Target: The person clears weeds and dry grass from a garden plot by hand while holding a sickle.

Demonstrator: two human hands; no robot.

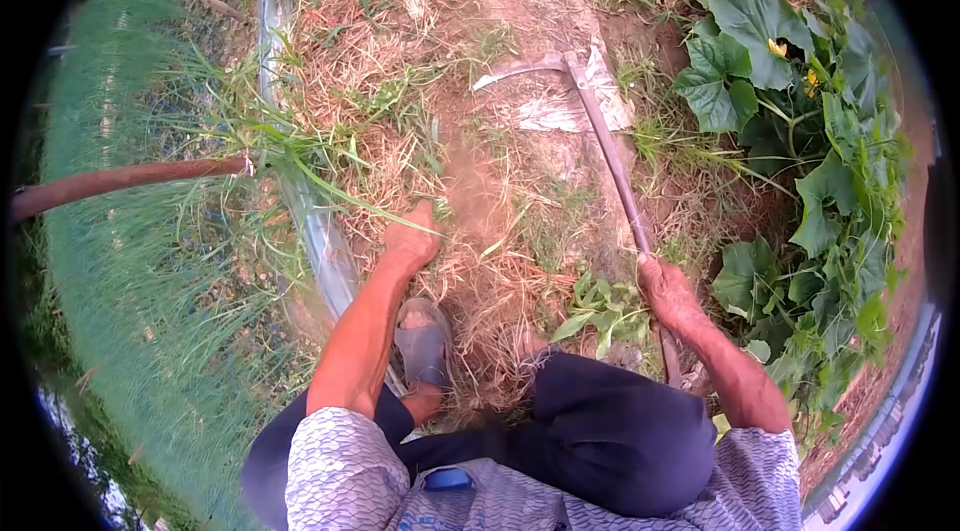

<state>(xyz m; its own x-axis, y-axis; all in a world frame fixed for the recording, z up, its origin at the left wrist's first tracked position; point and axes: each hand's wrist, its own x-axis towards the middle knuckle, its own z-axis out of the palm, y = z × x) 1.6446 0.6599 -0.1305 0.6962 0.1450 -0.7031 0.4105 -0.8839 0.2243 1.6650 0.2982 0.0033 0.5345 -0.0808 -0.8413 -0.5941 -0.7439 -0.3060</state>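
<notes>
My right hand is wrapped round the long wooden handle of a sickle. The handle runs up and slightly left to a curved metal blade, which lies over a pale scrap on the ground. My left hand is low over the dry grass, left of the handle and above my sandalled foot. Its fingers look drawn together, with a finger or thumb pointing up; long green blades pass across it. Whether it grips any grass is hidden.
Green netting stands along the left, with a wooden pole reaching in from that edge. A strip of clear plastic runs beside it. Broad-leaved plants with yellow flowers grow at the right. A small leafy plant is near my right hand.
</notes>
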